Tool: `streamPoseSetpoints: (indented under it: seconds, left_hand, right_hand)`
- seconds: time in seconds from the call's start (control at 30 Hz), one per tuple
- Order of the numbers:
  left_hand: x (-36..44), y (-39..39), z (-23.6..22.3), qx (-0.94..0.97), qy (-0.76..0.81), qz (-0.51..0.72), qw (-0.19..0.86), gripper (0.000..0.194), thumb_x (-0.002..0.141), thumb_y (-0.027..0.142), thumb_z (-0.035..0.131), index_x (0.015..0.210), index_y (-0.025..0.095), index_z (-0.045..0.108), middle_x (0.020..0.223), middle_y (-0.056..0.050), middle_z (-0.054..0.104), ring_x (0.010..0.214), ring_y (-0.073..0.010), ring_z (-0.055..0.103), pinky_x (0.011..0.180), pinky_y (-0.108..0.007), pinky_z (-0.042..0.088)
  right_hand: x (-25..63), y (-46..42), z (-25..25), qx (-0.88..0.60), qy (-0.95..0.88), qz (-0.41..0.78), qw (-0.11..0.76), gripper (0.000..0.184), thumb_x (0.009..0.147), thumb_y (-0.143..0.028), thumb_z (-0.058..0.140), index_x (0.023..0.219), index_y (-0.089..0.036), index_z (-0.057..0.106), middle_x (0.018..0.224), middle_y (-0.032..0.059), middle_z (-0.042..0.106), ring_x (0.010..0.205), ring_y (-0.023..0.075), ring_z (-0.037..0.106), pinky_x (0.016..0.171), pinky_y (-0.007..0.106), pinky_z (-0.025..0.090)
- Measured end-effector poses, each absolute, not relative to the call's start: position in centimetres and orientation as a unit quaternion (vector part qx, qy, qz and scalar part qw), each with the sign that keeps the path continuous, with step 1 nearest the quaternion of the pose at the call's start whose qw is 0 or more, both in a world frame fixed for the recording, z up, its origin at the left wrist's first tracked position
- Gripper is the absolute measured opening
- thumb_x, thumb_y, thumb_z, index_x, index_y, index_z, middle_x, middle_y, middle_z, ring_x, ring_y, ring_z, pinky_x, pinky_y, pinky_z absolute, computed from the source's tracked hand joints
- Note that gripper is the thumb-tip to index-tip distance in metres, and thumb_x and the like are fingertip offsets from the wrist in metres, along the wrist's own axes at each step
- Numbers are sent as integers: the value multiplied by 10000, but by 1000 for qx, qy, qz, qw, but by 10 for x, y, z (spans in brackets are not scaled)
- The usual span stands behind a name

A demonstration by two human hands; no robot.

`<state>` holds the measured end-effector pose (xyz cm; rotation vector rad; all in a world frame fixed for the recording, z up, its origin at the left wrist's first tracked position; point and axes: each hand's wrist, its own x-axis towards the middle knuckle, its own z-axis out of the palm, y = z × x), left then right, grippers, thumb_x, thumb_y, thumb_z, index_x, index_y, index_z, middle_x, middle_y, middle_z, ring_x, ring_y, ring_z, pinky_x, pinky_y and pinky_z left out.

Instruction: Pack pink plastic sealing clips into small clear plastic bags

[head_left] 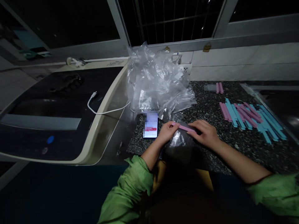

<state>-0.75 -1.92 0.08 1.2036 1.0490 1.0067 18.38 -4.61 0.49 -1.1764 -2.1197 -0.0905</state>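
A slim pink strip-shaped piece [184, 128] lies between my two hands over the dark speckled counter. My left hand [167, 131] pinches its left end between thumb and fingers. At its right end my right hand [205, 133] is closed, the thumb along the near side and the fingers curled over the far side. Just beneath the strip is a clear plastic bag [178, 139]; whether either hand also grips the bag I cannot tell. To the right lie several loose pink strips [247, 113] and light-blue strips [272, 124] in an overlapping pile.
A big heap of clear plastic bags [156, 77] stands behind my hands. Left of them are a lit phone [150, 126] and a washing machine [58, 118] with a white cable [107, 111] across it. Two pink strips [219, 88] lie by a small clear packet [209, 88] near the wall.
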Motion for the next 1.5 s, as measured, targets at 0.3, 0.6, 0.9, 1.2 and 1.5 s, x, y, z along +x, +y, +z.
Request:
streamPoseSetpoints:
  seconds: [0.3, 0.6, 0.9, 1.2, 1.5]
  left_hand:
    - [-2, -17, -4, 663, 401, 440, 454, 282, 744, 416, 612, 785, 138, 639, 746, -22, 608, 687, -122, 527, 636, -233, 414]
    - [12, 6, 4, 761, 348, 445, 318, 264, 767, 398, 604, 782, 136, 633, 710, -19, 559, 628, -114, 489, 583, -234, 399]
    - [3, 7, -9, 772, 335, 432, 323, 282, 778, 422, 593, 746, 145, 634, 701, -19, 564, 631, -116, 497, 569, -232, 390]
    - [6, 8, -12, 759, 332, 439, 347, 323, 776, 444, 589, 665, 142, 618, 649, -8, 557, 615, -110, 496, 568, -230, 376]
    - [6, 6, -9, 764, 353, 416, 344, 292, 783, 409, 589, 650, 150, 615, 654, -7, 567, 638, -117, 512, 595, -233, 387]
  right_hand:
    - [197, -31, 0, -505, -750, 254, 345, 395, 692, -552, 614, 859, -199, 675, 840, 63, 674, 799, 218, 612, 733, 363, 496]
    - [203, -25, -2, -530, -721, 229, 383, 358, 691, -541, 608, 782, -209, 703, 759, 51, 687, 737, 210, 601, 705, 353, 480]
    - [203, -28, -3, -530, -734, 231, 355, 344, 713, -533, 590, 775, -215, 706, 757, 50, 692, 750, 218, 603, 703, 351, 470]
    - [204, -26, -6, -534, -734, 237, 347, 352, 718, -540, 586, 778, -217, 712, 771, 53, 697, 759, 218, 606, 719, 357, 470]
    - [204, -27, -3, -534, -735, 234, 345, 320, 728, -521, 590, 795, -235, 715, 761, 42, 698, 754, 220, 608, 720, 367, 473]
